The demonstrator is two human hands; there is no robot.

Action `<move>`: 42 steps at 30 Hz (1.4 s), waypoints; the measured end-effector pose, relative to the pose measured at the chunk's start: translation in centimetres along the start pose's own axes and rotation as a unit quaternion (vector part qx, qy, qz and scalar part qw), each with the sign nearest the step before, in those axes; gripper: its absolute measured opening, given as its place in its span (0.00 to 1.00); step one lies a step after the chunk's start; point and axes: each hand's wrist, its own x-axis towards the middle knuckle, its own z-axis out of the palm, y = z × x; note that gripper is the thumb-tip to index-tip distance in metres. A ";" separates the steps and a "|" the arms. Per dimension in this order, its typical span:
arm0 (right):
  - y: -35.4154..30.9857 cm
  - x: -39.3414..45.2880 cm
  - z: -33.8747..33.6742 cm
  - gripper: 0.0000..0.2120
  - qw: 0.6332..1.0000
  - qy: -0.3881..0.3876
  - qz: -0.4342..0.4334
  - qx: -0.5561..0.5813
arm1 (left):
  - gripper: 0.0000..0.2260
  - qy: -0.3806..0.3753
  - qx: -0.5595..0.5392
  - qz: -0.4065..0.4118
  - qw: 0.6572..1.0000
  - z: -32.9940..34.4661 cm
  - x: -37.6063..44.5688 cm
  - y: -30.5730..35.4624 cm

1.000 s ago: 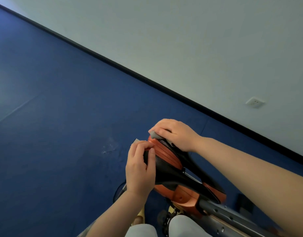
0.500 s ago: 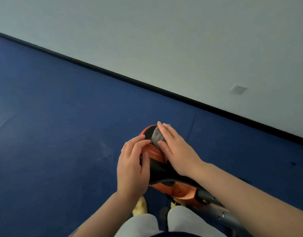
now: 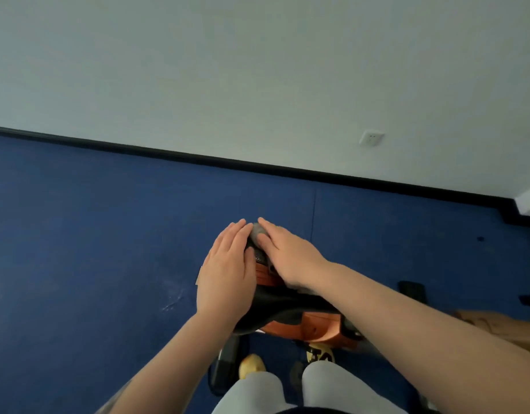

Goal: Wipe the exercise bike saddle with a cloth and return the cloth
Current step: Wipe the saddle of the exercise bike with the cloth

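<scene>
**Q:** Two hands are in view. What are they doing, and where is the saddle?

**A:** Two bare hands lie side by side on the exercise bike saddle (image 3: pixel 283 306), which sits near the bottom centre of the view, black on top with orange trim. The left hand (image 3: pixel 228 279) lies flat with its fingers together over the left side of the saddle. The right hand (image 3: pixel 287 258) lies flat over the right side, its fingers pressing down a small grey cloth (image 3: pixel 257 231) at the far tip of the saddle. Neither hand is closed around anything; the cloth is pinned under the fingers, not gripped. The fingertips of the two hands nearly meet at that far end.

**Q:** Where exactly is the cloth?

**A:** Only a small grey bunch shows, between the two sets of fingertips. The rest is hidden under the right hand.

**Q:** How would the cloth and saddle handle?

**A:** The cloth looks soft, light and limp, so it would likely bunch up rather than slide unless a flat palm holds it. To lift it, pinching the exposed bunch at the far tip seems simplest. The saddle looks firm and smooth, and it curves away at the sides, so a loose cloth could slip off towards the blue floor (image 3: pixel 108 249).

**Q:** What else is around?

**A:** A pale wall (image 3: pixel 257 70) with a black skirting board and a white socket (image 3: pixel 372 137) at far right. The person's pale trouser legs show at the near edge.
</scene>
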 end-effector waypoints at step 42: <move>4.0 -7.4 3.3 0.20 0.935 0.295 0.037 -0.194 | 0.18 -0.008 0.165 0.200 0.966 0.6 -0.2 -0.3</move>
